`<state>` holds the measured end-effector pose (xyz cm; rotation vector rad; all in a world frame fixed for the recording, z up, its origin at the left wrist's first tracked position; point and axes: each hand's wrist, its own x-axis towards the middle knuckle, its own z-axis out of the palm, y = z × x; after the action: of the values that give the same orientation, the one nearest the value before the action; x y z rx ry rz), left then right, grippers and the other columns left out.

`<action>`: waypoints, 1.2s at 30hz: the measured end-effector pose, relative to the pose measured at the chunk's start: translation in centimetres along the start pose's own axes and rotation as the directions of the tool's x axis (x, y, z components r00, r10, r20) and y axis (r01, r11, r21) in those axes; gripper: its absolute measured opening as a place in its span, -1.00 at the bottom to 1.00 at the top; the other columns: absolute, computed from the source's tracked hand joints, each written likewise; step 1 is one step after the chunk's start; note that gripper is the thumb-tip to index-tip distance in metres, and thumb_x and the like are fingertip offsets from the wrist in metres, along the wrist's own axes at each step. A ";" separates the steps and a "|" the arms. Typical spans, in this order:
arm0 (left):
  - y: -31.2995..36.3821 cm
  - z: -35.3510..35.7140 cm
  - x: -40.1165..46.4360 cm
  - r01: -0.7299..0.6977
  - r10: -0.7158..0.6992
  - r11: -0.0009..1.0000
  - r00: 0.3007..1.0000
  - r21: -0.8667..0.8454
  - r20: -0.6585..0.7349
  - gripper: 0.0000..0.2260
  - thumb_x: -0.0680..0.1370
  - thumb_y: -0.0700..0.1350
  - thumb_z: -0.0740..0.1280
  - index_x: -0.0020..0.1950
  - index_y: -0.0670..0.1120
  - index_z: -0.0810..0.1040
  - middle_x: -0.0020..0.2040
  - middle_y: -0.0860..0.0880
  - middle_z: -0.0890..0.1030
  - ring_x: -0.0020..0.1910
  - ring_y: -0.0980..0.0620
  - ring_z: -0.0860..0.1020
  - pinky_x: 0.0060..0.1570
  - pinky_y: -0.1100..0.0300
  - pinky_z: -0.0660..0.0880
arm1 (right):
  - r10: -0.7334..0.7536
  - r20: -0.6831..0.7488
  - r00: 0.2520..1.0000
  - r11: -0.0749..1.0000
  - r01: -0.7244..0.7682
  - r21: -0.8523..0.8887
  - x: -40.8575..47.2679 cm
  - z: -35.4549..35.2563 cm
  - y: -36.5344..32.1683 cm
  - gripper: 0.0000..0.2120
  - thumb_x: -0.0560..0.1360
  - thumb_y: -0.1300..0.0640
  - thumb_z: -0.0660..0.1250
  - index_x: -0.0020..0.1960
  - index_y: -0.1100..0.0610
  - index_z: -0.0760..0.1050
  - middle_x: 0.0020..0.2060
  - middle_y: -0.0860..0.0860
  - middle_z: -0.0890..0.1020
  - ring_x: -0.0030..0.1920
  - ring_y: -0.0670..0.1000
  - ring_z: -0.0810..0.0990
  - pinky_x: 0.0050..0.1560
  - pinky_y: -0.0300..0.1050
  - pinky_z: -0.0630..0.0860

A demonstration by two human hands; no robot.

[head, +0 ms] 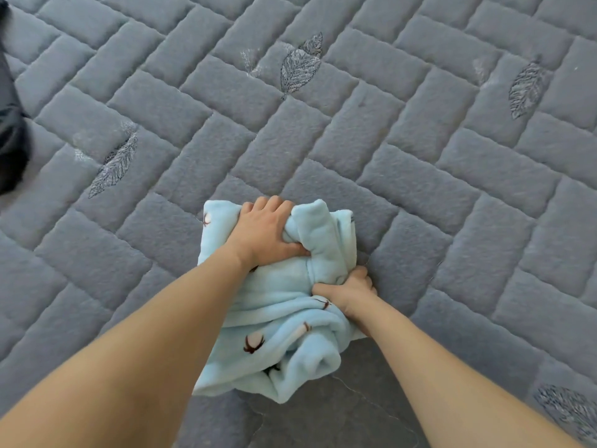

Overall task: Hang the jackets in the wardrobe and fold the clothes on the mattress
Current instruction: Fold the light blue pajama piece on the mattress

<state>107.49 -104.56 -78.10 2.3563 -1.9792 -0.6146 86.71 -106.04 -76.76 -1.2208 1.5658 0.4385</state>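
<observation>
A light blue fleece garment (277, 321) with small brown-and-white flower prints lies bunched on the grey quilted mattress (420, 189), near its front edge. My left hand (268, 231) lies on the garment's upper part, fingers curled over the far edge and thumb dug into a fold. My right hand (350, 291) grips the garment's right side lower down, with a thick fold of fleece rising between the two hands. The garment's lower end hangs loose over the mattress edge.
The mattress has a brick-pattern quilting with stitched leaf motifs. A dark piece of clothing (9, 130) lies at the far left edge of the view. The front edge of the mattress (323, 415) drops off right below the garment.
</observation>
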 end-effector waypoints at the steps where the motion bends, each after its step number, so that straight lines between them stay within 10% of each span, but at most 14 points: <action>1: 0.0 -0.1 0.2 0.000 0.000 1.000 1.000 -0.005 0.005 -0.23 0.23 0.57 0.10 0.22 0.09 0.41 0.09 0.09 0.42 0.12 -0.04 0.38 0.08 0.03 0.24 | 0.007 0.002 1.000 1.000 -0.007 0.002 0.1 0.0 0.0 0.09 0.02 -0.29 0.37 0.43 0.13 0.14 0.35 0.06 0.31 0.38 0.13 0.31 0.37 0.10 0.34; 11: 1.9 -2.6 -2.5 0.057 -0.059 0.998 0.994 -0.023 -0.095 -0.32 0.36 0.39 0.36 0.35 0.04 0.37 0.27 -0.01 0.38 0.27 -0.12 0.33 0.32 -0.06 0.14 | 0.038 0.022 0.999 0.998 -0.039 0.059 -0.7 -0.2 -0.1 0.12 0.00 -0.25 0.42 0.44 0.12 0.12 0.35 0.07 0.31 0.33 0.14 0.36 0.33 0.12 0.40; 14: 3.8 -4.0 -9.6 -0.015 -0.066 0.983 0.899 -0.180 -0.432 -0.69 0.44 0.05 0.36 0.09 -0.10 0.50 0.06 -0.06 0.46 -0.02 -0.12 0.43 0.01 0.03 0.31 | 0.029 0.232 0.972 0.958 -0.093 0.270 -1.7 -1.7 -0.7 0.05 0.01 -0.15 0.60 0.39 0.12 0.28 0.23 0.11 0.55 0.17 0.17 0.58 0.18 0.19 0.55; 16: 4.8 -4.3 -15.3 -0.092 -0.019 0.955 0.930 -0.281 -0.366 -0.77 0.46 0.04 0.31 -0.04 -0.10 0.50 -0.10 -0.01 0.44 -0.17 -0.05 0.41 -0.14 0.02 0.37 | -0.044 0.348 0.936 0.914 -0.103 0.393 -3.1 -2.3 -1.7 -0.02 0.02 -0.18 0.68 0.34 0.11 0.44 0.10 0.10 0.67 0.08 0.18 0.66 0.13 0.21 0.58; 20: 5.9 -3.9 -20.4 -0.007 0.010 0.988 1.000 -0.156 0.018 -0.53 0.46 0.26 0.21 0.25 0.02 0.50 0.11 0.06 0.47 0.02 -0.04 0.42 0.06 0.05 0.37 | -0.040 0.069 0.997 0.929 0.011 0.371 -5.1 -0.7 -4.4 0.38 -0.16 -0.45 0.57 0.48 0.13 0.17 0.34 0.07 0.45 0.29 0.15 0.50 0.31 0.16 0.45; 27: 8.5 -3.3 -18.9 -0.105 0.109 0.994 0.962 0.030 -0.250 -0.77 0.32 -0.20 0.47 -0.06 -0.06 0.57 -0.21 -0.04 0.50 -0.30 -0.08 0.43 -0.34 0.07 0.36 | 0.021 -0.142 0.990 0.955 0.022 0.294 -4.2 0.6 -5.6 0.21 -0.02 -0.37 0.58 0.43 0.19 0.22 0.30 0.12 0.47 0.24 0.21 0.52 0.26 0.20 0.48; 36: 10.3 -1.7 -19.8 -0.005 -0.015 0.998 0.933 -0.055 -0.359 -0.86 0.44 -0.21 0.30 -0.01 -0.11 0.50 -0.02 -0.07 0.53 -0.12 -0.10 0.47 -0.16 0.04 0.42 | 0.025 0.033 0.999 0.965 -0.033 0.261 -3.1 -0.4 -6.3 0.01 0.18 -0.29 0.59 0.43 0.20 0.31 0.25 0.18 0.55 0.18 0.22 0.58 0.22 0.19 0.52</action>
<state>95.73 -88.30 -68.14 2.2436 -1.7719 -0.2099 91.76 -107.45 -72.01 -0.9853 1.5625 0.2568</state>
